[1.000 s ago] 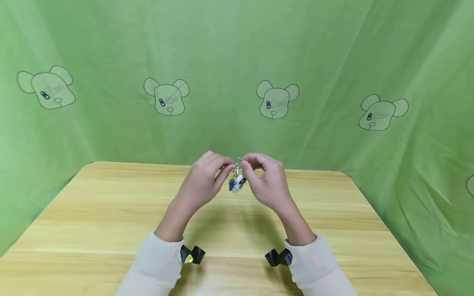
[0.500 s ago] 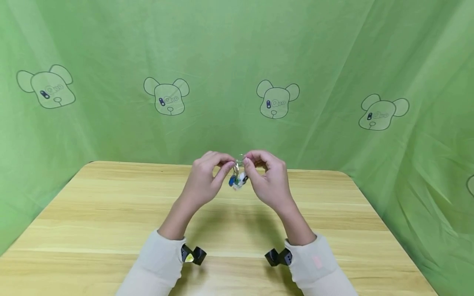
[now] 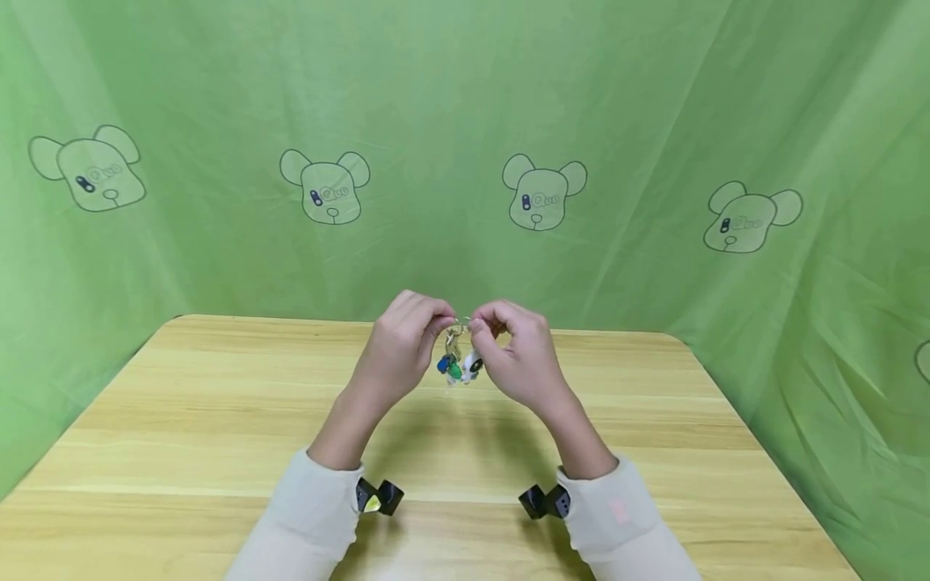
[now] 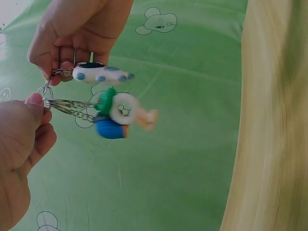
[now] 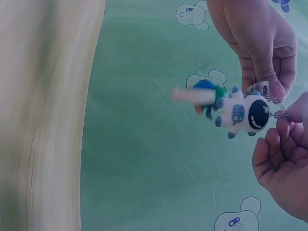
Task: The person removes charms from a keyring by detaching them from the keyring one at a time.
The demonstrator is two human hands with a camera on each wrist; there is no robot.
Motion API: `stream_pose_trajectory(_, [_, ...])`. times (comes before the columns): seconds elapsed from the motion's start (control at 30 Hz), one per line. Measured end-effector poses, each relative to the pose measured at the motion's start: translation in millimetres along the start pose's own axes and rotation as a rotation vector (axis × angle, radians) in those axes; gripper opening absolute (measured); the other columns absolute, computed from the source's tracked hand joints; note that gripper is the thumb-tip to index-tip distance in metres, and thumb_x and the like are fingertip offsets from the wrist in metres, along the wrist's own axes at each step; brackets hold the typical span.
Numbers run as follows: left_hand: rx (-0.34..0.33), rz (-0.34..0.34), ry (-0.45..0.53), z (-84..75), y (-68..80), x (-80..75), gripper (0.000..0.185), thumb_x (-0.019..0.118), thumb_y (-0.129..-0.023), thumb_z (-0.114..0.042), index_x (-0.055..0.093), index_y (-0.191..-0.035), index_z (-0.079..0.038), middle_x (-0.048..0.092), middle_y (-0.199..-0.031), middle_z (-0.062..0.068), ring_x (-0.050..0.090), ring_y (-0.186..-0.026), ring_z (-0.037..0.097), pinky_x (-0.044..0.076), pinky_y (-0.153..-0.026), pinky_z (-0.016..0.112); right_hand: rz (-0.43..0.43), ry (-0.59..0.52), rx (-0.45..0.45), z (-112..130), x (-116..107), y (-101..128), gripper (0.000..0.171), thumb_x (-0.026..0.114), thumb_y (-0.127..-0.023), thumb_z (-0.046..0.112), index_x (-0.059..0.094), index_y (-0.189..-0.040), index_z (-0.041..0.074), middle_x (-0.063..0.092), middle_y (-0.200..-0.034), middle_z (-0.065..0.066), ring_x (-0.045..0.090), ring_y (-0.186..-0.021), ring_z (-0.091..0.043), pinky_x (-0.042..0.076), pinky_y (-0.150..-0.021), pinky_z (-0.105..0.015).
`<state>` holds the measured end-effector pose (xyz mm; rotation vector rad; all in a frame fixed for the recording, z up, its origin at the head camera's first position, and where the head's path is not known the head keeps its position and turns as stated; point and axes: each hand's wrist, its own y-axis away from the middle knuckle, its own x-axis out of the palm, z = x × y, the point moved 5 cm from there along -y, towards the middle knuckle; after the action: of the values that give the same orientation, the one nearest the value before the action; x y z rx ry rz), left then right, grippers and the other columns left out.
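Note:
Over the table, my left hand (image 3: 395, 351) pinches a metal key ring (image 4: 44, 91) between thumb and forefinger. On its chains hangs a small charm figure (image 4: 113, 115) in blue, green and white with pinkish feet, blurred by motion. Close by, my right hand (image 3: 523, 355) pinches the short chain of an astronaut keychain (image 5: 240, 113) at the same ring. The astronaut is white with blue parts and a dark visor. Both hands' fingertips meet almost at one spot, and they partly hide the ring in the head view.
Below the hands spreads a light wooden table (image 3: 218, 403). A green cloth backdrop (image 3: 436, 89) printed with bear heads stands behind and at both sides. Black wrist cameras (image 3: 391, 498) sit at the sleeve cuffs.
Both hands have shifted slightly left, the right one also down. The astronaut and the blue and green charm hang farther apart, and the ring has dropped a little between the fingertips.

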<state>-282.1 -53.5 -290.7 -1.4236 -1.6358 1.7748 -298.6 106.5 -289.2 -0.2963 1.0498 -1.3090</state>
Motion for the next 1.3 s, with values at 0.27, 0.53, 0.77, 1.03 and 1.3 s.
stream_pose_trajectory(0.27, [0.031,0.011,-0.039,-2.9,-0.7,-0.3,0.002,0.070,-0.093,0.001,0.070,-0.095,0.001,0.071,-0.090,0.010,0.064,-0.086,0.022,0.056,-0.078,0.026,0.024,0.019,0.031,-2,1,0,0.009,0.062,-0.093,0.003,0.069,-0.089,0.000,0.064,-0.077,-0.003,0.059,-0.071,-0.015,0.053,-0.066,-0.028])
stream_pose_trajectory(0.53, [0.040,0.015,-0.049,-3.7,-0.1,-1.2,0.001,0.071,-0.092,0.000,0.071,-0.093,0.001,0.072,-0.088,0.010,0.065,-0.084,0.021,0.057,-0.077,0.024,0.019,0.022,0.015,-1,0,0,0.008,0.063,-0.094,0.002,0.070,-0.091,0.000,0.065,-0.077,-0.003,0.059,-0.071,-0.014,0.054,-0.066,-0.028])
stream_pose_trajectory(0.77, [0.043,0.018,-0.067,-4.2,-0.2,-1.2,0.005,0.075,-0.089,0.002,0.071,-0.093,0.000,0.073,-0.087,0.009,0.065,-0.083,0.021,0.057,-0.076,0.024,0.015,0.024,0.008,-1,-1,0,0.009,0.062,-0.094,0.002,0.070,-0.091,-0.001,0.065,-0.077,-0.003,0.060,-0.071,-0.014,0.054,-0.066,-0.027])
stream_pose_trajectory(1.03, [0.054,0.036,-0.088,-4.9,0.2,0.5,0.005,0.074,-0.089,0.000,0.071,-0.093,0.000,0.073,-0.088,0.009,0.065,-0.083,0.021,0.057,-0.076,0.024,-0.006,0.024,0.000,0,-4,-1,0.009,0.062,-0.095,0.002,0.070,-0.091,0.000,0.066,-0.078,-0.003,0.060,-0.072,-0.015,0.055,-0.068,-0.027])
stream_pose_trajectory(1.3, [0.045,0.042,-0.098,-3.8,-0.2,-0.8,0.005,0.074,-0.090,-0.001,0.071,-0.093,0.000,0.073,-0.087,0.009,0.065,-0.083,0.020,0.057,-0.075,0.024,0.005,0.018,0.030,-3,-9,-2,0.009,0.063,-0.098,0.003,0.071,-0.094,-0.001,0.067,-0.079,-0.004,0.062,-0.073,-0.015,0.057,-0.070,-0.028])
